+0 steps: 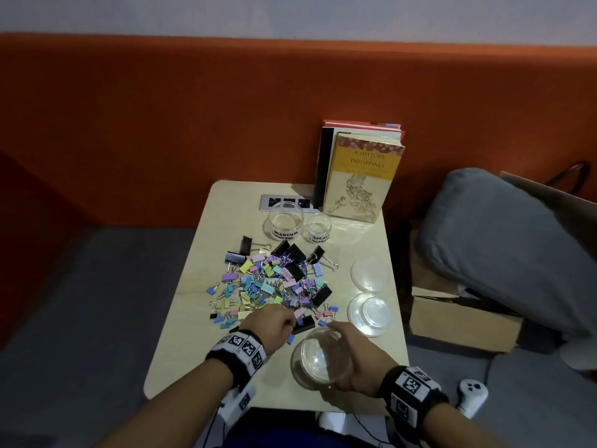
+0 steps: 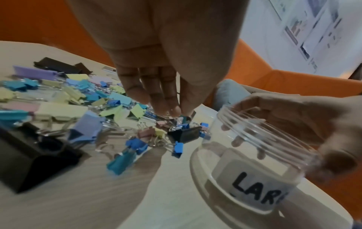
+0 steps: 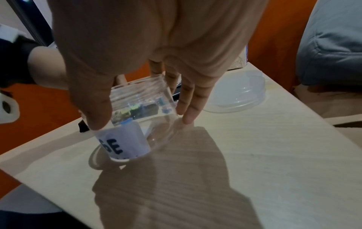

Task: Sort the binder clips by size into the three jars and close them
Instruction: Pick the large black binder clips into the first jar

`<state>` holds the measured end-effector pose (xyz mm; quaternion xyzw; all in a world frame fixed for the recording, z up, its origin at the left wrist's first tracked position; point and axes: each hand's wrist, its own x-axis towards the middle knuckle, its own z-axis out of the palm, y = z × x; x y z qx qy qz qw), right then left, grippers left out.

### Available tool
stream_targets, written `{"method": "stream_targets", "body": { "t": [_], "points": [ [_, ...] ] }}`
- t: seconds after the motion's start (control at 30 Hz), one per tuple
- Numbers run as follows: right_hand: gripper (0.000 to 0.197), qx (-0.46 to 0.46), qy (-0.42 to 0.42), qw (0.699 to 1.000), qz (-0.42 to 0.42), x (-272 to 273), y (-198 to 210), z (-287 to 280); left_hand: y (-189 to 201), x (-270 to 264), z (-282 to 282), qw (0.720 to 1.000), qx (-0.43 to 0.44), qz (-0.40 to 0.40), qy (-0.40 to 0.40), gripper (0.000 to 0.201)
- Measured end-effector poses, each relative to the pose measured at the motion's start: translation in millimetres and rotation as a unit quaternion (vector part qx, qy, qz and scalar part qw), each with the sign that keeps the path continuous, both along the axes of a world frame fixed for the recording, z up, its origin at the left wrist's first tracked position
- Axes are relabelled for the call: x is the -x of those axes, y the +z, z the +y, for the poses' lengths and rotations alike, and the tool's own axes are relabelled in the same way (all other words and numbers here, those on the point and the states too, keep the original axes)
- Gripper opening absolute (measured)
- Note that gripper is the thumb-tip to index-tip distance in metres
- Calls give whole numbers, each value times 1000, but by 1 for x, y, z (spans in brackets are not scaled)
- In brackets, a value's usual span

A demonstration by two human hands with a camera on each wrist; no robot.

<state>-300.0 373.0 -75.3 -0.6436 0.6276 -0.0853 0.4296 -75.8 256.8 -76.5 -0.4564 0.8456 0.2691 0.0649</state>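
A heap of pastel and black binder clips (image 1: 274, 286) lies mid-table. At its near edge sits a large black clip (image 1: 305, 323), also seen in the left wrist view (image 2: 186, 134). My left hand (image 1: 292, 321) reaches down over it, and the fingertips (image 2: 172, 111) pinch its wire handle. My right hand (image 1: 352, 354) grips the clear jar labelled LARGE (image 1: 319, 357) near the front edge, tilted with its mouth toward the heap. The thumb (image 3: 98, 117) lies on the label side, the fingers on the far side. The MEDIUM jar (image 1: 286, 223) and SMALL jar (image 1: 318, 231) stand open behind the heap.
Clear lids (image 1: 370, 274) (image 1: 371, 313) lie along the table's right side. Books (image 1: 358, 176) stand at the back right corner. A grey cushion (image 1: 504, 247) and a cardboard box (image 1: 462, 318) sit right of the table (image 1: 355, 247).
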Motion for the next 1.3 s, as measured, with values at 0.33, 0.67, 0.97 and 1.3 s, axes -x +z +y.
{"method": "stream_targets", "body": {
  "t": [0.33,0.67,0.97,1.3],
  "points": [
    [108,-17,8,1000,-18,-19,-11,-11,-9,-93,2,994,-6,-92,62,45],
    [106,-14,-20,1000,-8,-27,-1,-15,-23,-105,11,991,-11,-103,81,47],
    [96,-29,-31,999,0,-39,8,-9,-10,-114,-2,980,-146,8,133,23],
    [105,-23,-69,997,18,-49,5,-3,6,-113,-28,991,-85,83,64,13]
  ]
}}
